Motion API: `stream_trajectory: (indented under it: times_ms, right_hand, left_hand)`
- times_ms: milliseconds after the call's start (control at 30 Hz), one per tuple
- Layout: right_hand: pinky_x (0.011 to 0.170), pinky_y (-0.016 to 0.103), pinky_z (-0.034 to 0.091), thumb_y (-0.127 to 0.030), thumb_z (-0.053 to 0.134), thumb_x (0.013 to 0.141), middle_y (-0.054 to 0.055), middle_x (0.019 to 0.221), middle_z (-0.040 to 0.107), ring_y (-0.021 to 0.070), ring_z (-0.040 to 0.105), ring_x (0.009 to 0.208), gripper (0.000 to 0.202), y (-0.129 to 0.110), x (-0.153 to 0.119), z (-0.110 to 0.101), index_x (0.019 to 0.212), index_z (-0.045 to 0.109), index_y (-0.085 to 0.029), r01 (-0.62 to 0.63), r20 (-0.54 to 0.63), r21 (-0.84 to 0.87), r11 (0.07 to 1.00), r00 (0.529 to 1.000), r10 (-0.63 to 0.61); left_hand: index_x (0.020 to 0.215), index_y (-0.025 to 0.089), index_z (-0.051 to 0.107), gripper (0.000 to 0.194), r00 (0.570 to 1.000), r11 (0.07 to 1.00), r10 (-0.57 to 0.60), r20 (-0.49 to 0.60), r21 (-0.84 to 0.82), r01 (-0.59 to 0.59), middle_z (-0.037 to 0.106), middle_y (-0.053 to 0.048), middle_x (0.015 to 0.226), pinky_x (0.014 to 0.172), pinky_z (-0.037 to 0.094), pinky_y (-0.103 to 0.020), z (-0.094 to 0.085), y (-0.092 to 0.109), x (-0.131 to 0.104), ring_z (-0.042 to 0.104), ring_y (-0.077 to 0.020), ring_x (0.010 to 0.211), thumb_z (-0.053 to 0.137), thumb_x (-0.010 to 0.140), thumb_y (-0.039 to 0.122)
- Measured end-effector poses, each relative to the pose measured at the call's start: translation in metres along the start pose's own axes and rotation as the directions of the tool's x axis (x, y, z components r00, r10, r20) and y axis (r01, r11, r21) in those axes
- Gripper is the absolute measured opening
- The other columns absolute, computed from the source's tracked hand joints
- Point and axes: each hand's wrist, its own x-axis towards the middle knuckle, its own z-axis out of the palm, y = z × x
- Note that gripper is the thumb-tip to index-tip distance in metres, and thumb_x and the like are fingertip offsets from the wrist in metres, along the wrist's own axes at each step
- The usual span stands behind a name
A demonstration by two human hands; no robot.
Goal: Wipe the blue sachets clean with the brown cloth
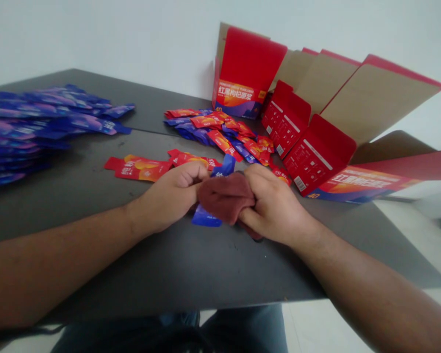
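Note:
My right hand (270,203) grips a brown cloth (226,196) near the middle of the table. My left hand (174,196) is closed at the cloth's left side, its thumb and fingers pinched together; whether it holds the cloth or the packet there is partly hidden. A blue packet (208,217) lies behind and under the cloth, its top and bottom ends showing. Just beyond my left hand are a red packet (143,168) and another red packet (193,159), both flat on the table.
Many blue packets (40,122) are heaped at the left. Mixed red and blue packets (220,130) lie farther back. Open red boxes (240,93) stand along the right, with raised flaps. The dark table (191,274) has its front edge close to my legs.

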Motion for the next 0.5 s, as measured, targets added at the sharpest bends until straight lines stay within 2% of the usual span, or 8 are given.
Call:
stream_trajectory:
  times_ms: [67, 100, 200, 267, 367, 433, 500]
  right_hand:
    - [0.077, 0.035, 0.056, -0.016, 0.067, 0.087, 0.005, 0.095, 0.067, 0.0225, 0.065, 0.089, 0.017, -0.004, -0.001, 0.001, 0.092, 0.055, -0.026, 0.021, 0.042, 0.025, 0.999, 0.999, -0.022]
    - [0.077, 0.035, 0.056, -0.016, 0.068, 0.087, 0.005, 0.095, 0.067, 0.0229, 0.065, 0.089, 0.017, -0.004, -0.001, 0.0, 0.092, 0.055, -0.026, -0.007, 0.022, 0.009, 1.0, 1.0, 0.007]
    - [0.078, 0.037, 0.055, -0.018, 0.071, 0.087, 0.005, 0.094, 0.067, 0.0251, 0.067, 0.091, 0.017, 0.002, 0.0, -0.003, 0.095, 0.058, -0.025, -0.162, -0.137, -0.065, 0.985, 0.979, 0.152]
    - [0.077, 0.037, 0.054, -0.02, 0.072, 0.087, 0.005, 0.094, 0.067, 0.0253, 0.067, 0.091, 0.017, 0.006, 0.001, -0.003, 0.096, 0.059, -0.024, -0.209, -0.19, -0.081, 0.975, 0.963, 0.19]
    - [0.076, 0.035, 0.053, -0.017, 0.069, 0.085, 0.004, 0.092, 0.065, 0.0231, 0.064, 0.088, 0.018, 0.002, 0.0, 0.0, 0.092, 0.055, -0.025, -0.093, -0.094, -0.051, 0.994, 0.992, 0.088]
    - [0.074, 0.034, 0.052, -0.015, 0.065, 0.085, 0.003, 0.091, 0.063, 0.0218, 0.062, 0.085, 0.018, -0.003, -0.001, 0.002, 0.09, 0.052, -0.026, 0.016, 0.032, -0.011, 1.0, 0.999, -0.016]
    - [0.074, 0.034, 0.052, -0.014, 0.063, 0.086, 0.003, 0.091, 0.062, 0.0215, 0.061, 0.084, 0.017, -0.008, -0.002, 0.002, 0.09, 0.051, -0.026, 0.047, 0.102, -0.007, 0.999, 0.994, -0.046]
  left_hand:
    - [0.079, 0.023, 0.064, 0.024, 0.996, 0.989, 0.085, -0.016, 0.121, -0.082, 0.059, 0.001, 0.075, 0.06, 0.038, -0.026, 0.0, 0.001, 0.0, 0.048, -0.0131, 0.067, 0.087, 0.086, 0.027]
    - [0.081, 0.023, 0.064, 0.023, 0.995, 0.983, 0.096, -0.007, 0.156, -0.094, 0.061, 0.001, 0.076, 0.06, 0.039, -0.027, 0.0, 0.002, 0.0, 0.05, -0.0133, 0.067, 0.085, 0.087, 0.028]
    - [0.084, 0.023, 0.065, 0.019, 0.994, 0.964, 0.107, 0.002, 0.244, -0.104, 0.061, 0.001, 0.075, 0.059, 0.039, -0.027, 0.0, 0.005, 0.0, 0.05, -0.0133, 0.065, 0.08, 0.092, 0.031]
    - [0.084, 0.023, 0.065, 0.018, 0.993, 0.949, 0.115, 0.013, 0.296, -0.113, 0.06, 0.001, 0.073, 0.058, 0.039, -0.027, 0.0, 0.005, 0.0, 0.049, -0.0133, 0.064, 0.077, 0.094, 0.031]
    - [0.086, 0.022, 0.066, 0.016, 0.993, 0.953, 0.116, 0.022, 0.279, -0.118, 0.064, 0.0, 0.077, 0.06, 0.043, -0.027, -0.001, 0.001, 0.003, 0.054, -0.0142, 0.068, 0.08, 0.09, 0.029]
    - [0.084, 0.022, 0.065, 0.017, 0.993, 0.975, 0.116, -0.012, 0.191, -0.112, 0.063, 0.0, 0.077, 0.059, 0.044, -0.026, 0.0, -0.002, 0.005, 0.054, -0.0136, 0.067, 0.08, 0.089, 0.028]
    - [0.081, 0.021, 0.063, 0.019, 0.992, 0.992, 0.105, -0.063, 0.075, -0.101, 0.059, 0.001, 0.073, 0.057, 0.042, -0.025, 0.001, -0.005, 0.007, 0.051, -0.0121, 0.062, 0.08, 0.088, 0.028]
